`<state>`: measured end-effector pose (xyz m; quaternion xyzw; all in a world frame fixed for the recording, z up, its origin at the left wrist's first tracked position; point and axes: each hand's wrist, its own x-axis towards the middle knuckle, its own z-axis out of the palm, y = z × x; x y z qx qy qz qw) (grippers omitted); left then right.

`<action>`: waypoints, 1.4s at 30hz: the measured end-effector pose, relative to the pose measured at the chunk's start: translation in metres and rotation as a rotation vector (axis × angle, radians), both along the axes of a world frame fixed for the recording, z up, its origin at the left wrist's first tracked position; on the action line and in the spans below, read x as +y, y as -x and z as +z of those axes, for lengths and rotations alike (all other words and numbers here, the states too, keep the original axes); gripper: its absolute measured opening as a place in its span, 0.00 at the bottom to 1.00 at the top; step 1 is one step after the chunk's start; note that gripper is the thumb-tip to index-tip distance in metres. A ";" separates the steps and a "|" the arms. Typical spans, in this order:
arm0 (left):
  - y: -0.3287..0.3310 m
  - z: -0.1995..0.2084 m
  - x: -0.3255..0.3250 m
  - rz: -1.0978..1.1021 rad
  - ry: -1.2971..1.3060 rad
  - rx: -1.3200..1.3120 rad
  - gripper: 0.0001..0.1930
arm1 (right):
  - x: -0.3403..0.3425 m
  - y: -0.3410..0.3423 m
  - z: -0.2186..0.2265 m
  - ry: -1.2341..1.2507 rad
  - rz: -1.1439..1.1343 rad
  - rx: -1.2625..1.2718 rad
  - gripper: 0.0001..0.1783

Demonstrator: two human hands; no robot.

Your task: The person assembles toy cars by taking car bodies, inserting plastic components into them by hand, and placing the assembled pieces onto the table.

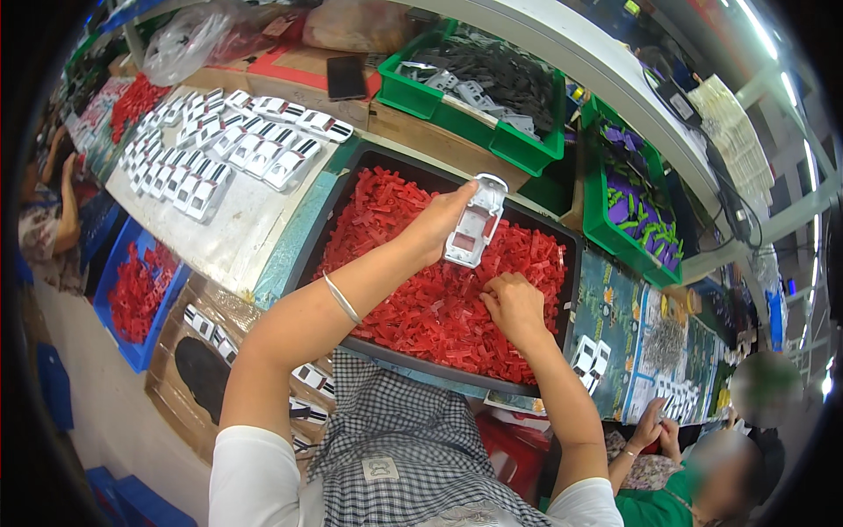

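Observation:
My left hand (pixel 438 227) is closed round one end of a white toy car body shell (pixel 469 237), held up over a black tray (pixel 575 290). The shell's hollow underside and window openings face me. Small red plastic pieces (pixel 413 303) fill the tray in a loose heap. My right hand (pixel 516 305) rests low over the right part of this heap with its fingers curled together. Whatever is between those fingertips is too small or too hidden to make out.
White toy cars with black stripes (pixel 206 145) stand in rows on the left table. Green bins with grey and black parts (pixel 492 75) and purple parts (pixel 628 189) lie beyond the tray. A blue bin (pixel 140 294) is at left. Another person (pixel 676 474) works at lower right.

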<state>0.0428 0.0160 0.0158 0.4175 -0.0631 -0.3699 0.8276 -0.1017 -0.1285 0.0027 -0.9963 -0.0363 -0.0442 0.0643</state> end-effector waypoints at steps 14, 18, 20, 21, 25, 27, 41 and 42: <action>0.000 -0.014 -0.001 0.000 -0.002 -0.057 0.21 | -0.003 -0.001 0.008 -0.389 -0.026 -0.159 0.05; 0.008 -0.018 -0.004 0.010 -0.015 -0.051 0.21 | 0.013 -0.012 0.047 -0.378 0.017 -0.462 0.06; 0.017 -0.015 -0.005 0.019 -0.052 -0.016 0.20 | 0.020 -0.022 0.052 -0.255 0.094 -0.538 0.07; 0.020 -0.017 -0.006 0.018 -0.065 -0.033 0.20 | 0.023 -0.027 0.050 -0.192 0.118 -0.537 0.08; 0.025 -0.028 -0.015 0.023 -0.016 -0.080 0.19 | 0.020 -0.045 0.018 0.040 0.120 -0.636 0.10; 0.027 -0.026 -0.014 -0.059 -0.044 0.002 0.19 | 0.015 -0.043 0.015 0.061 0.129 -0.631 0.10; 0.037 -0.018 -0.013 0.005 -0.002 -0.027 0.17 | 0.014 -0.041 0.022 -0.079 -0.003 -0.636 0.08; 0.038 -0.019 -0.013 -0.003 -0.012 -0.073 0.15 | 0.013 -0.040 0.021 -0.079 -0.004 -0.636 0.08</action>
